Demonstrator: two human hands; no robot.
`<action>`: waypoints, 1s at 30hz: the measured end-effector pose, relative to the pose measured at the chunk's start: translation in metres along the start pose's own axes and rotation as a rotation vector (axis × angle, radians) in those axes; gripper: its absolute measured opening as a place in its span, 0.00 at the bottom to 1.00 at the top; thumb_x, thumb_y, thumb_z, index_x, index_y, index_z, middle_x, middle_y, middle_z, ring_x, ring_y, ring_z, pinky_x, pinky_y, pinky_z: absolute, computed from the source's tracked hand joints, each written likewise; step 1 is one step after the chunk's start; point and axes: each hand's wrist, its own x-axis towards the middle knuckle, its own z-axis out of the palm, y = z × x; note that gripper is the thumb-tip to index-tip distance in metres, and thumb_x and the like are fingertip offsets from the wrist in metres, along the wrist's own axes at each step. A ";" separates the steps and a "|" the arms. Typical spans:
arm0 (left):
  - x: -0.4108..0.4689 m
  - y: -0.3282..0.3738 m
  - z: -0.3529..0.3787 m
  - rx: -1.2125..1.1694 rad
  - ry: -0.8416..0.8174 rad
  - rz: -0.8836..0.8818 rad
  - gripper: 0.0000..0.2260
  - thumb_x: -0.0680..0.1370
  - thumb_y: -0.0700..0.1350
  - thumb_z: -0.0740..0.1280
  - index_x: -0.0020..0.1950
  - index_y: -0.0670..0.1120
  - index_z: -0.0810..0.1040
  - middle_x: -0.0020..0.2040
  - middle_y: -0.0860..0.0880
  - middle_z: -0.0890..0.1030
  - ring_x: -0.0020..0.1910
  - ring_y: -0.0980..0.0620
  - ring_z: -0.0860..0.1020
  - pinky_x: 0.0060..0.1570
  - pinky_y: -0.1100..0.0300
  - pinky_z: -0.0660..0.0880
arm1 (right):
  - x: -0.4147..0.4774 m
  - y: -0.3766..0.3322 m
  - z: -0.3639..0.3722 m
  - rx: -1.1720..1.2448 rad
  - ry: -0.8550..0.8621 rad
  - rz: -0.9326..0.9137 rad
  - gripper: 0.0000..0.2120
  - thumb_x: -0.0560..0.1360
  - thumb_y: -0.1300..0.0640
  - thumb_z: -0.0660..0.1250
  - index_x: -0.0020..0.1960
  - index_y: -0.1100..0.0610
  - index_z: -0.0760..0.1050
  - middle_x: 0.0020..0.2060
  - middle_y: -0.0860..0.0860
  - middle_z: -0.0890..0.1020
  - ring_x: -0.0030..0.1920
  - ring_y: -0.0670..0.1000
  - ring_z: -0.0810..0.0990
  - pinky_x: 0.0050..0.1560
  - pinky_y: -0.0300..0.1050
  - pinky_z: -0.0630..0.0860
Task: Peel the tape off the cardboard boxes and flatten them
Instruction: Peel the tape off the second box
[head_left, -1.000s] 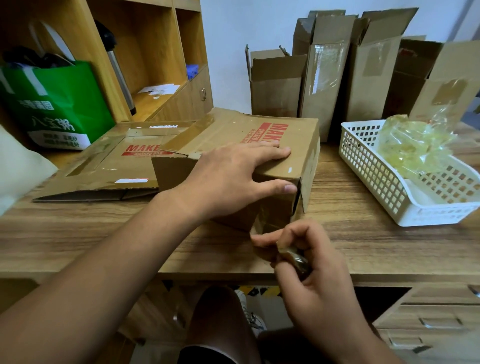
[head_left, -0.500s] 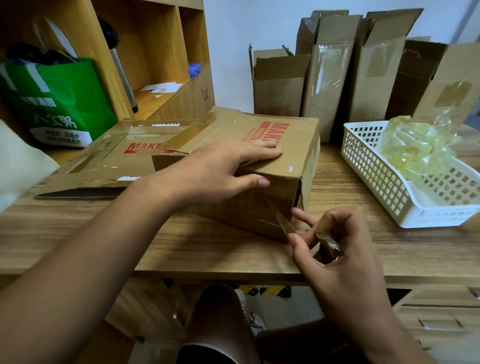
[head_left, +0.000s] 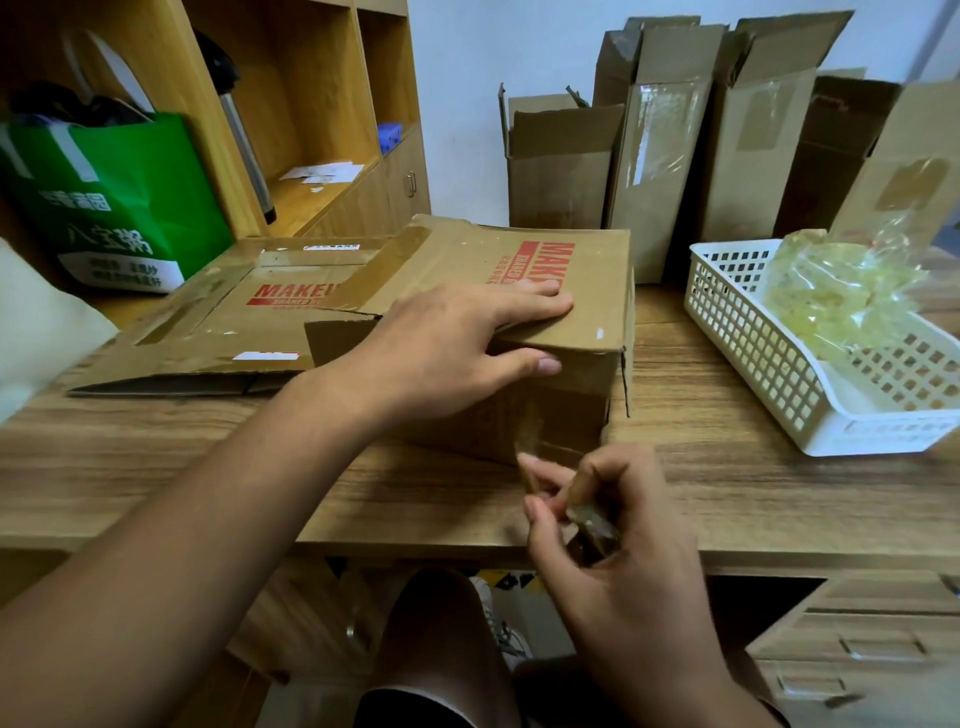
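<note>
Cardboard box sits near the front edge of a wooden table, one flattened box touching its left side, five opened boxes upright at the wall behind. One white basket holds a tape wad. The left hand presses flat on the box top, fingers straight. The right hand, nearer the work and just before the near face, pinches one tape strip running up to that face; a pull toward the body looks due.
</note>
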 end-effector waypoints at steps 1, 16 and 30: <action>0.001 0.001 0.001 0.011 0.006 -0.008 0.27 0.78 0.63 0.65 0.76 0.68 0.62 0.76 0.68 0.63 0.77 0.59 0.62 0.70 0.43 0.68 | -0.006 -0.002 0.011 -0.016 -0.043 0.006 0.19 0.74 0.60 0.73 0.47 0.40 0.66 0.45 0.39 0.84 0.51 0.39 0.84 0.50 0.32 0.79; -0.001 -0.001 0.000 -0.009 -0.015 -0.024 0.28 0.76 0.65 0.63 0.76 0.69 0.62 0.75 0.70 0.62 0.77 0.59 0.62 0.71 0.42 0.67 | 0.046 -0.026 -0.068 0.119 -0.007 0.052 0.19 0.70 0.60 0.72 0.60 0.55 0.73 0.53 0.43 0.82 0.51 0.46 0.84 0.52 0.32 0.77; -0.004 0.004 -0.001 -0.030 -0.028 -0.015 0.27 0.68 0.73 0.54 0.68 0.78 0.58 0.68 0.79 0.55 0.70 0.70 0.57 0.70 0.49 0.68 | 0.134 -0.003 -0.188 -0.562 0.208 0.075 0.09 0.77 0.51 0.71 0.56 0.42 0.80 0.46 0.43 0.84 0.37 0.38 0.78 0.40 0.33 0.75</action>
